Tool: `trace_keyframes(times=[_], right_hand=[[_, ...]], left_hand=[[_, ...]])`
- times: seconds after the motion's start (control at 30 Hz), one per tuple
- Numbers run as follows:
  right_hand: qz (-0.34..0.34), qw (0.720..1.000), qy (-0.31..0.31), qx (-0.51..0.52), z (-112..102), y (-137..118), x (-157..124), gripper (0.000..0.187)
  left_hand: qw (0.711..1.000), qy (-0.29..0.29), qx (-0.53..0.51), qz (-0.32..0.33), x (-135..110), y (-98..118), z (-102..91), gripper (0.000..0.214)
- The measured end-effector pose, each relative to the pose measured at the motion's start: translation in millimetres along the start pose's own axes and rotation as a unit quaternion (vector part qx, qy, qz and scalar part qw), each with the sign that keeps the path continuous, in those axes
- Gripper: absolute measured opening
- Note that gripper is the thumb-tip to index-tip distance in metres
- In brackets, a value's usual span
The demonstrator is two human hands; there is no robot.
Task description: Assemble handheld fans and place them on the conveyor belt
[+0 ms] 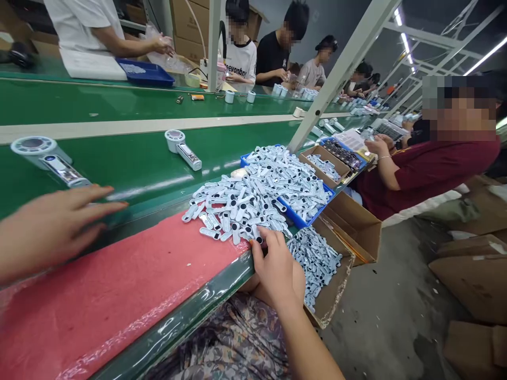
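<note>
My left hand [55, 224] lies flat with fingers spread on the edge of the green conveyor belt [130, 163], just below a white hand-held fan [49, 158]. My right hand [275, 264] rests at the table's front edge, fingertips touching the near rim of a big heap of small light-blue plastic parts [253, 195]. Whether it pinches one part I cannot tell. The heap spills from a blue tray [304, 219] onto the pink mat [119, 285].
A second fan [182, 149] lies on the belt. A cardboard box [328, 274] of the same parts stands beside my knee. A person in dark red [420, 169] sits at my right; other people work across the belt. A white frame post [336, 74] slants up.
</note>
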State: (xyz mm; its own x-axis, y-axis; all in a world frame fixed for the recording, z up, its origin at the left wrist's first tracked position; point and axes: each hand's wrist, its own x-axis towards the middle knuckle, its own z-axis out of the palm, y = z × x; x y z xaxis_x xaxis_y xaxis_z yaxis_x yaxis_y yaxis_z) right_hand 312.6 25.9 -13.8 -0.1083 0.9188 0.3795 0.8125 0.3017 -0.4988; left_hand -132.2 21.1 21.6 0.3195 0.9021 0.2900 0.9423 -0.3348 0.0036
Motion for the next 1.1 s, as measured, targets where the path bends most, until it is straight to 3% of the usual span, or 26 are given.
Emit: trace_keyframes(times=[0.07, 0.17, 0.3, 0.5, 0.63, 0.77, 0.93, 1.1], right_hand=[[0.005, 0.999, 0.015, 0.045, 2, -3, 3, 0.029], [0.004, 0.996, 0.02, 0.09, 4, -10, 8, 0.028], [-0.009, 0.993, 0.007, 0.114, 6, -22, 12, 0.029], [0.007, 0.984, 0.018, 0.178, 14, -26, 13, 0.037], [0.029, 0.969, 0.05, 0.238, 17, -24, 6, 0.04], [-0.024, 0.966, 0.03, 0.256, 10, -31, -8, 0.037], [-0.113, 0.972, -0.038, 0.203, -10, -40, -17, 0.031], [-0.173, 0.966, -0.118, 0.15, -10, -48, -16, 0.03]], left_hand=[[0.997, 0.002, -0.032, 0.067, -15, 47, 1.7, 0.044], [0.988, 0.002, -0.086, 0.132, -29, 110, -2.3, 0.046], [0.973, -0.02, -0.125, 0.194, -31, 153, -7.5, 0.047], [0.971, -0.041, -0.128, 0.198, -29, 165, -6.5, 0.047], [0.964, -0.022, -0.101, 0.244, -29, 173, -1.2, 0.055], [0.958, -0.041, -0.1, 0.266, -13, 184, 10.5, 0.058], [0.973, -0.045, -0.116, 0.196, 12, 179, 21.9, 0.057], [0.974, -0.014, -0.199, 0.103, 4, 157, 16.9, 0.034]])
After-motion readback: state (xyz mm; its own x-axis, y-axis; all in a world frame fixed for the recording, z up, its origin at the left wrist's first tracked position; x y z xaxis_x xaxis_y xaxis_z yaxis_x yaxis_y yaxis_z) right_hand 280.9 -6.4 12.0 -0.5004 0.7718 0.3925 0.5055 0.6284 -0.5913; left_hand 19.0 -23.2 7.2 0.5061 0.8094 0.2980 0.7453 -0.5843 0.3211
